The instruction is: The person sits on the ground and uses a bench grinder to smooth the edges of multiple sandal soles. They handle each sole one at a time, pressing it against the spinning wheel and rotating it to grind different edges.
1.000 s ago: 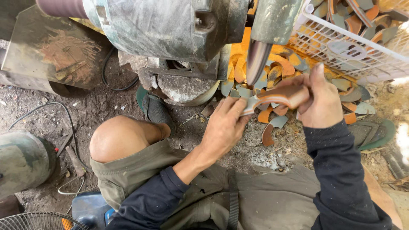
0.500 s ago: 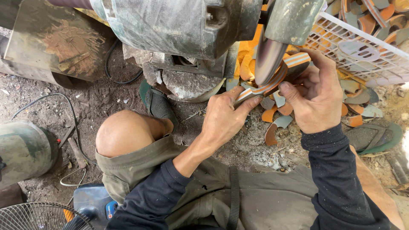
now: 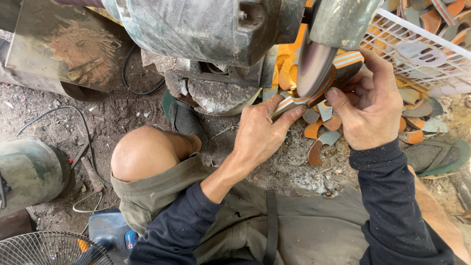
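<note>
Striped tile (image 3: 314, 93) sits pinched between my left hand (image 3: 260, 132) and right hand (image 3: 368, 105), touching the wheel (image 3: 311, 64).

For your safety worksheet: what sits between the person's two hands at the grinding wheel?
In the head view, a striped orange-and-grey piece spans from left hand to right hand, pressed against the grinding wheel.

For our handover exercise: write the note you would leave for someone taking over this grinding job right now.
Left hand grips the near end of the striped piece; right hand grips its far end. Both press it against the edge of the grinding wheel.
Cut offcuts lie on the ground below; the white basket to the right holds more pieces.
Done: piece is at the wheel. Left: how far the shaping has got cannot be judged.
</note>
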